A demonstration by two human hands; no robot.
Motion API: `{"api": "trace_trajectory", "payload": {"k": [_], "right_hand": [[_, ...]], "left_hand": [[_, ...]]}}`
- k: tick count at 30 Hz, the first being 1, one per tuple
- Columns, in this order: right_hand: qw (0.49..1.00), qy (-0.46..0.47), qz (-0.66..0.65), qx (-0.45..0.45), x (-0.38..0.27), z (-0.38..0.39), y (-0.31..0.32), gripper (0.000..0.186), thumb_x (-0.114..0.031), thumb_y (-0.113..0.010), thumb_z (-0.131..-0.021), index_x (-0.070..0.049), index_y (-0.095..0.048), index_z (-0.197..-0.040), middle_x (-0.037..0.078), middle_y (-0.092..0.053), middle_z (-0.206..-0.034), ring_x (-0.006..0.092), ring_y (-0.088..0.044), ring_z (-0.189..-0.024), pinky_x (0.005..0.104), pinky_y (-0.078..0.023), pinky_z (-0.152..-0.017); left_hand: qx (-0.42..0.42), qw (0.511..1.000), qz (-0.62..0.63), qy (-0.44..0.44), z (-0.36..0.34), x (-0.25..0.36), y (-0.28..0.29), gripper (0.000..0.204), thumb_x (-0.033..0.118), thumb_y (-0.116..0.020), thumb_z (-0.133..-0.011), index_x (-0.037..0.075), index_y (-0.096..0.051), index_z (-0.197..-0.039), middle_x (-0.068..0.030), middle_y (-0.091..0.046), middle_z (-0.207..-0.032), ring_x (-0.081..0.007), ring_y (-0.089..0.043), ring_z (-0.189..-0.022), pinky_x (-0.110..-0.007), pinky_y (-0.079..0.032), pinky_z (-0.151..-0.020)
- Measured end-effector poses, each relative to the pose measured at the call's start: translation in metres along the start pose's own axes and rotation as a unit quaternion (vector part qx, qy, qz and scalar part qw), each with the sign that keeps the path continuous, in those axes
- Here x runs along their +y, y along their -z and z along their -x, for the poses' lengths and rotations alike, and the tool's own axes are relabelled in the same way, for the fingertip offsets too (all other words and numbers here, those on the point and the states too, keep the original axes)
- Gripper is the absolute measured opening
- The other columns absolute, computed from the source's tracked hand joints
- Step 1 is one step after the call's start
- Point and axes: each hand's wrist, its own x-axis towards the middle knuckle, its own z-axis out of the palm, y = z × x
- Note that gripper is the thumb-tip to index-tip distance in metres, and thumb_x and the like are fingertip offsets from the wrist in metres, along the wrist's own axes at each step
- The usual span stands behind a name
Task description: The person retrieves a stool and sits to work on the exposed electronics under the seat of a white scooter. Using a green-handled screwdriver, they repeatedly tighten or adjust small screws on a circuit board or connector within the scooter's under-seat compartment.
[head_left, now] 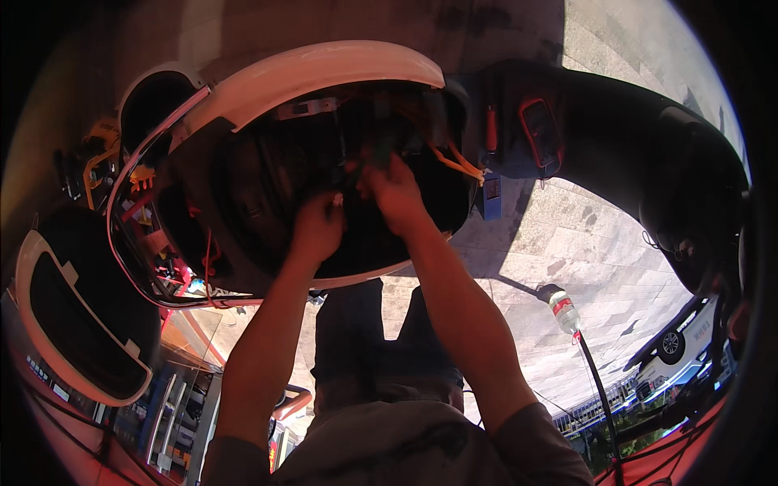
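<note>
Both my hands reach into the dark open compartment of a scooter-like body, under a curved white panel [324, 65]. My left hand [318, 227] is closed, with a small pale piece at its fingertips that I cannot make out. Just to its right and a little farther in, my right hand [395, 194] has its fingers drawn together around something dark and greenish, lost in shadow. Orange cables [458, 162] run out over the compartment's right rim. Near the far inner wall is a whitish bracket [306, 108].
On the dark seat-like surface at right lie a red-edged multimeter [540, 134] and a red-handled tool [491, 130]. A blue object [492, 197] hangs below them. A detached white-rimmed cover [81, 324] is at left. A bottle [565, 312] tops a black pole at lower right.
</note>
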Motion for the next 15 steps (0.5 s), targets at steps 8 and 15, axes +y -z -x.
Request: {"api": "trace_trajectory", "payload": {"k": [8,15], "right_hand": [[0.998,-0.003,-0.070,0.006,0.000,0.017,0.003,0.037,-0.011,-0.064,-0.101,-0.009,-0.056,-0.137,0.008,-0.071,-0.122,0.0146,-0.066,-0.096,0.0279,-0.054,-0.079],[1.000,-0.008,-0.006,0.004,0.000,0.030,0.002,0.035,-0.005,-0.061,-0.101,-0.008,-0.055,-0.135,0.008,-0.070,-0.121,0.0169,-0.067,-0.102,0.0300,-0.057,-0.084]], "left_hand": [[-0.001,0.997,0.073,-0.018,0.001,-0.009,-0.004,0.025,0.021,-0.068,-0.101,0.003,-0.071,-0.119,-0.0109,-0.074,-0.091,-0.0190,-0.069,-0.078,-0.034,-0.055,-0.072],[0.003,0.999,0.026,-0.028,0.006,-0.005,-0.002,0.022,0.022,-0.069,-0.100,0.006,-0.073,-0.115,-0.0174,-0.075,-0.099,-0.0281,-0.072,-0.089,-0.038,-0.055,-0.081]]}}
